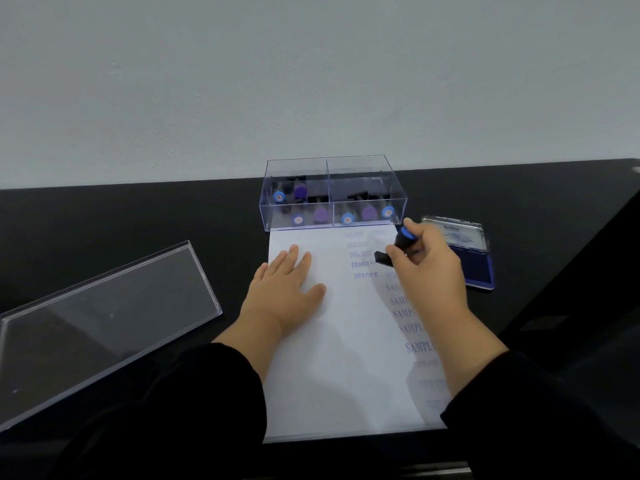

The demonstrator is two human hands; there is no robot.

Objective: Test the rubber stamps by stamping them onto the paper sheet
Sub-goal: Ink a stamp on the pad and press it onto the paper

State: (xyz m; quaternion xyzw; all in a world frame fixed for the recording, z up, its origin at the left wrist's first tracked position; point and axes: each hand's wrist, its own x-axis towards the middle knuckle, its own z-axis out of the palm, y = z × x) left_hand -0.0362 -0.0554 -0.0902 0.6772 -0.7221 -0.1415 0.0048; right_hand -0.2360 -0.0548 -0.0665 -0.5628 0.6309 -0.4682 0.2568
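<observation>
White paper sheet (346, 358) is lying on the black table (138, 230), and the left hand (287, 285) is resting flat on its upper left part, fingers straight and slightly spread, pinning it down. Over on the right, the right hand (427, 268) is gripping a rubber stamp (398, 245), fingers and thumb curled round its black handle; the blue cap is poking out above the fingers and the dark base is sticking out to the left of the hand, tilted, just over the printed column near the sheet's top right. Whether the base is touching the paper, I cannot tell. Blue prints reading FRAGILE and SAMPLE are running down the sheet's right side, partly under the wrist. Just beyond the sheet's far edge a clear box (332, 192) is holding more stamps with blue and purple caps. A blue ink pad (474, 258) is lying open right of the stamping hand. A clear lid (104, 317) is lying far left.
</observation>
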